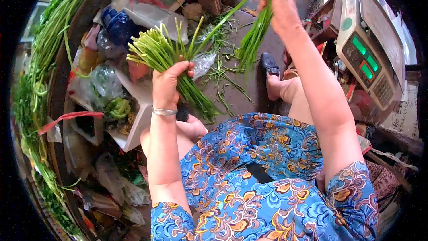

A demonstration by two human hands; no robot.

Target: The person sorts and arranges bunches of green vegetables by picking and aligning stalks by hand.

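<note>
Large bundle: green stems, held in front of the torso, left of the floor's middle; the pale ends of the large bundle (154,49) are fanned toward the upper left, and its darker, thinner ends are pointed down and to the right.
Left hand: the left hand (170,79) is clamped around the middle of the large bundle, and a silvery bracelet (164,111) is worn at its wrist.
Single stem: between the hands, a single stem (229,14) is stretched diagonally from beside the large bundle up to the raised hand.
Smaller bunch: a smaller bunch (256,40) is held well up and to the right, its pale ends uppermost and its thin green ends hanging down.
Right hand: the smaller bunch is gripped near its top by the right hand (281,13); the two hands are held apart.
Floor: the dark floor (244,102) is strewn with green scraps (223,73), and crumpled clear plastic (203,64) is seen just beside the large bundle.
Feet: a dark shoe (269,64) is worn on the right foot; the left foot is partly hidden.
Clothing: a blue patterned garment (249,151) is worn, with a small black patch (259,172) on it.
Right side: a scale (365,49) is seen with green-lit displays.
Left side: long green stems (42,58) are laid along the curved edge, near a red strip (76,117) and plastic bags (104,82).
</note>
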